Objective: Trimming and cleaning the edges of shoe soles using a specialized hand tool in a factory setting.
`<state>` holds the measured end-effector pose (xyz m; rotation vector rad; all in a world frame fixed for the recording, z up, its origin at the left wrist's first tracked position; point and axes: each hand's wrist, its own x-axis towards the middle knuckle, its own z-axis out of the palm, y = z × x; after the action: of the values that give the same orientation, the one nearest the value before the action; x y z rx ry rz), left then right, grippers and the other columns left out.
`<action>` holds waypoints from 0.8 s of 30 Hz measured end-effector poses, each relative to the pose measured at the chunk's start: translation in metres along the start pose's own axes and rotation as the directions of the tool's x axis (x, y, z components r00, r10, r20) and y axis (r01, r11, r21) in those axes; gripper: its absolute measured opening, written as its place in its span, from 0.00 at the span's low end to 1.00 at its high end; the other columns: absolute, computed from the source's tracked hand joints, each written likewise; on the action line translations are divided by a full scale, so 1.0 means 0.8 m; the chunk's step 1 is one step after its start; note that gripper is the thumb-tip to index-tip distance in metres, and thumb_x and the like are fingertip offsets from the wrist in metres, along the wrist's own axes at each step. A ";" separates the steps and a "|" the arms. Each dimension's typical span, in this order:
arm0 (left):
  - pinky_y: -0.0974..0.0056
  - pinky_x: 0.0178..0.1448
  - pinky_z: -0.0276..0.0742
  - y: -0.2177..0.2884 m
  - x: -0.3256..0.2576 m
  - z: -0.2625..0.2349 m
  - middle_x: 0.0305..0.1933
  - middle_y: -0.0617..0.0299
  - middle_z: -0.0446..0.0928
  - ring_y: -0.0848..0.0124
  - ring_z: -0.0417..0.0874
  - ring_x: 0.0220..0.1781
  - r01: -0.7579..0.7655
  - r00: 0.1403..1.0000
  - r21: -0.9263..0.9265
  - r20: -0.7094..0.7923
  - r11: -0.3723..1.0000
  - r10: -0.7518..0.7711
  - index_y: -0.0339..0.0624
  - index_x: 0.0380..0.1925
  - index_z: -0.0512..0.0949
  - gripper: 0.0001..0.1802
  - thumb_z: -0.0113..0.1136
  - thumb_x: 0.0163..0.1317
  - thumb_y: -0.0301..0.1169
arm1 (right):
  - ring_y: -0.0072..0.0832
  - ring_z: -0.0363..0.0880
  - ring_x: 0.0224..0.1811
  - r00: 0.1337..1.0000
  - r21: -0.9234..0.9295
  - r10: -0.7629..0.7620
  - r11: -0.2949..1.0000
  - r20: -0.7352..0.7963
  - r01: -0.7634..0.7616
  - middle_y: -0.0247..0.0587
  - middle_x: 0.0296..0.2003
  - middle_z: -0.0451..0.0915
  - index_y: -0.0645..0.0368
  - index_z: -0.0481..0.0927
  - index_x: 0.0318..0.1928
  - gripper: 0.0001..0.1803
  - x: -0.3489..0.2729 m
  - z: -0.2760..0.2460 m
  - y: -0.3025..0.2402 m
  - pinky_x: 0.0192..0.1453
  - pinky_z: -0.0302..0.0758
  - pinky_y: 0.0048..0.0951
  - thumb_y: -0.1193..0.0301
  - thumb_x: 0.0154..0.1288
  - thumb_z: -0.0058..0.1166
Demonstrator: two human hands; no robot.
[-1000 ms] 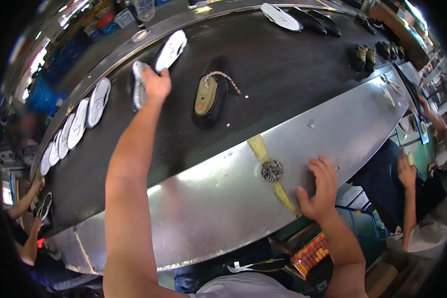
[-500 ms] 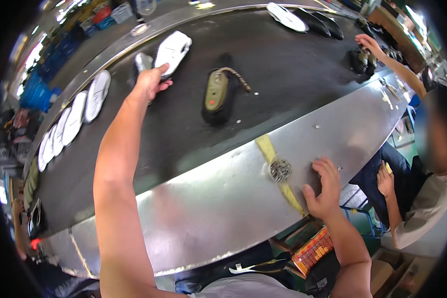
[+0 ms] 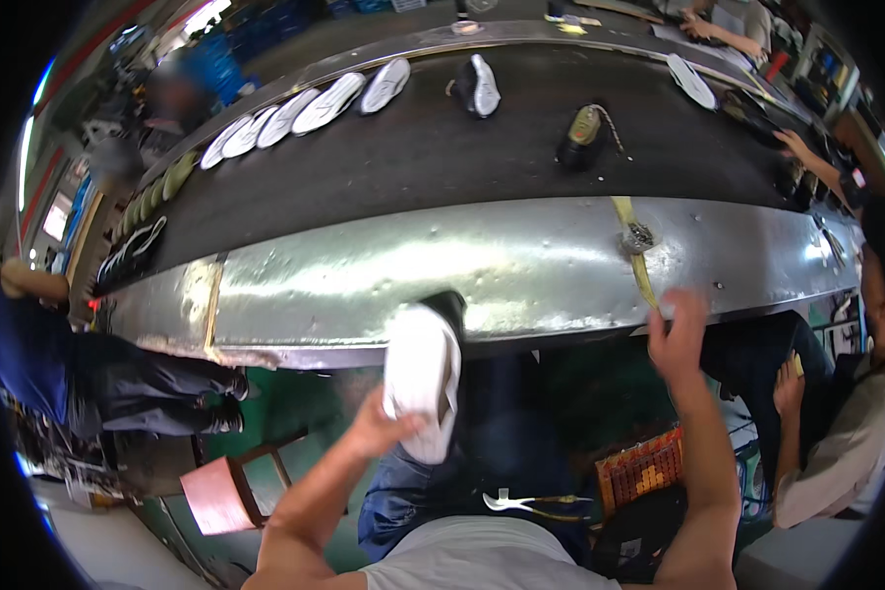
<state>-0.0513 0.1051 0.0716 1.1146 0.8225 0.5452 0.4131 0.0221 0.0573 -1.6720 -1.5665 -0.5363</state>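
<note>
A white shoe (image 3: 415, 369) with a black end is gripped by my left hand (image 3: 388, 425), thumb on its side, just in front of the metal ledge and over my lap. My right hand (image 3: 677, 329), somewhat smeared by motion, hovers by the ledge's front edge with fingers and thumb apart and nothing seen in it. Just beyond it, a round holder of small metal pieces (image 3: 639, 237) sits on a yellow strap (image 3: 643, 279) across the ledge. Pincers with yellow handles (image 3: 536, 505) lie on my lap.
On the dark belt (image 3: 423, 147) behind the metal ledge (image 3: 334, 265) stand several white shoes (image 3: 329, 103), a black-and-white pair (image 3: 481, 87) and an olive-black shoe (image 3: 582, 138). At the right a co-worker's hand (image 3: 796, 147) touches dark shoes. A stool (image 3: 221, 497) stands at lower left.
My left hand has drawn back from the belt to my lap with the white shoe. My view has turned left and down; my right hand stays near the ledge's edge.
</note>
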 end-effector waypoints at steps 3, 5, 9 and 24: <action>0.60 0.70 0.66 -0.033 -0.072 0.030 0.64 0.59 0.74 0.68 0.74 0.65 -0.134 0.991 0.216 0.053 0.967 0.125 0.37 0.73 0.56 0.51 0.76 0.51 0.25 | 0.47 0.76 0.40 0.855 0.314 -0.054 0.941 0.516 -0.130 0.44 0.33 0.78 0.56 0.78 0.34 0.14 -0.080 -0.034 -0.119 0.45 0.73 0.45 0.63 0.54 0.67; 0.62 0.66 0.70 -0.036 -0.095 0.056 0.60 0.55 0.78 0.67 0.78 0.60 -0.012 1.000 0.388 0.019 0.922 0.005 0.44 0.76 0.53 0.54 0.77 0.52 0.29 | 0.47 0.76 0.45 0.643 0.345 -0.136 0.914 0.754 -0.211 0.47 0.39 0.79 0.59 0.80 0.39 0.20 -0.154 -0.062 -0.177 0.50 0.75 0.46 0.55 0.58 0.67; 0.59 0.64 0.75 -0.045 -0.090 0.096 0.59 0.39 0.77 0.51 0.80 0.61 0.323 0.895 0.777 -0.065 0.540 -0.442 0.41 0.74 0.56 0.51 0.69 0.56 0.50 | 0.49 0.73 0.57 0.376 0.384 -0.281 0.894 0.883 -0.233 0.54 0.50 0.75 0.63 0.76 0.50 0.31 -0.240 -0.100 -0.228 0.58 0.76 0.43 0.54 0.55 0.68; 0.67 0.61 0.72 -0.078 0.016 0.085 0.57 0.63 0.74 0.75 0.74 0.56 -0.150 0.981 0.101 0.142 0.984 0.134 0.48 0.75 0.54 0.46 0.69 0.61 0.27 | 0.47 0.82 0.42 0.175 0.246 -0.173 0.631 0.969 -0.736 0.52 0.37 0.82 0.62 0.78 0.44 0.16 -0.175 -0.149 -0.208 0.45 0.77 0.39 0.65 0.61 0.61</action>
<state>0.0096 0.0539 0.0233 1.3058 0.6651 0.5412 0.2534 -0.1671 0.0669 -1.5643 -1.6588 1.6115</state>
